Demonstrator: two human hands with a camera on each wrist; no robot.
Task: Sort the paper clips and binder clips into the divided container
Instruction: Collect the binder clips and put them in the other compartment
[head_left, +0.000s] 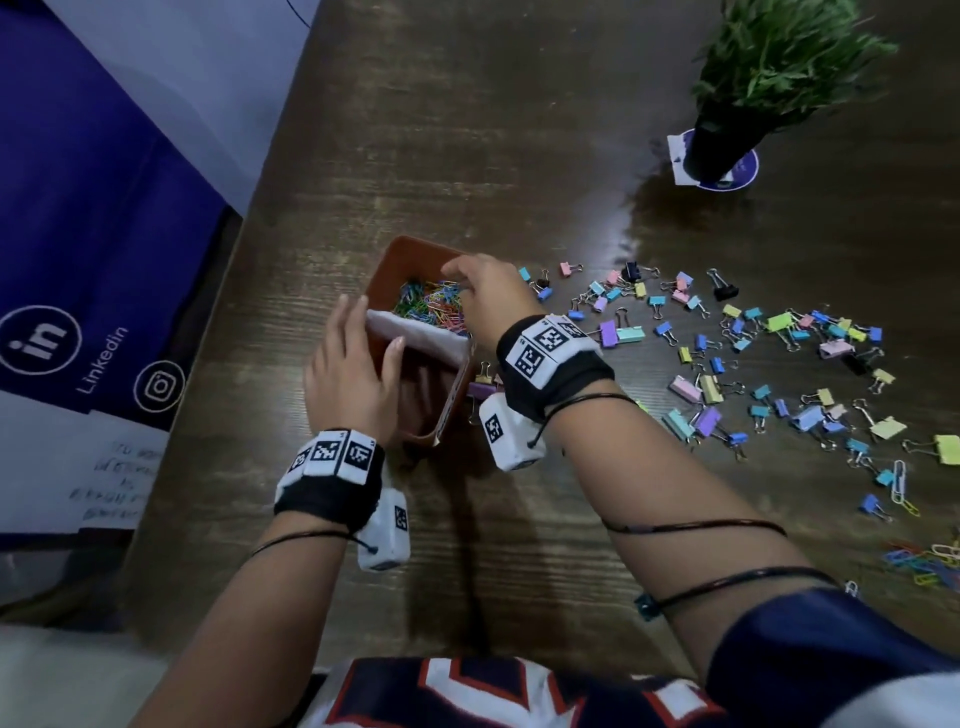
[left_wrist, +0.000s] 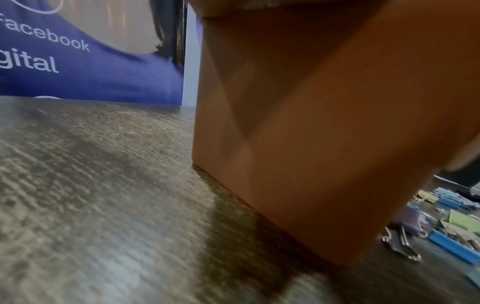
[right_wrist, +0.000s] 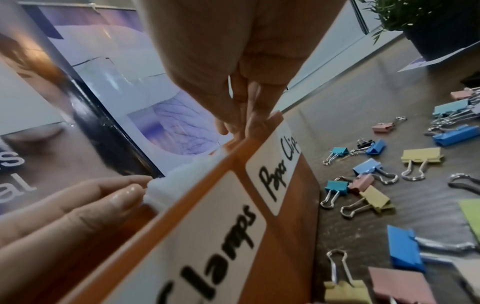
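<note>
Looking down at the brown divided container (head_left: 410, 249) near the left edge of the desk (head_left: 519, 156). Far compartment already heaped with coloured paper clips (head_left: 431, 306), near one dark and seemingly without any clips. Labelled "Paper Clip" (right_wrist: 279, 170) and "Clamps" (right_wrist: 218, 253) on the right-hand wall.

Left hand (head_left: 353, 369) flat against the container's left wall, fingers straight, thumb resting on the white divider (head_left: 415, 332), bracing rather than gripping. Right hand (head_left: 485, 299) hanging over the paper-clip side, fingers bunched and pointing down by the far right rim. Can't tell whether holding clips or empty.

Binder clips (head_left: 618, 332) scattered all over to the right of the container, a couple right up against its right wall. Small bunch of loose paper clips (head_left: 924, 564) well off to the right.

Stuff to worry about, just guessing:
- Looks soft and only wedged in, that divider. Easy to nudge or tilt with the thumb, letting paper clips slide into the clamps side.
- Easy to hook a tangle of clips on the fingers and drag it out over the rim on the way up.
- Risk of shoving the container sideways into the binder clips touching its right wall with too much left-hand pressure.
- Pretty full far side already, so possible spill-over with another handful.
</note>
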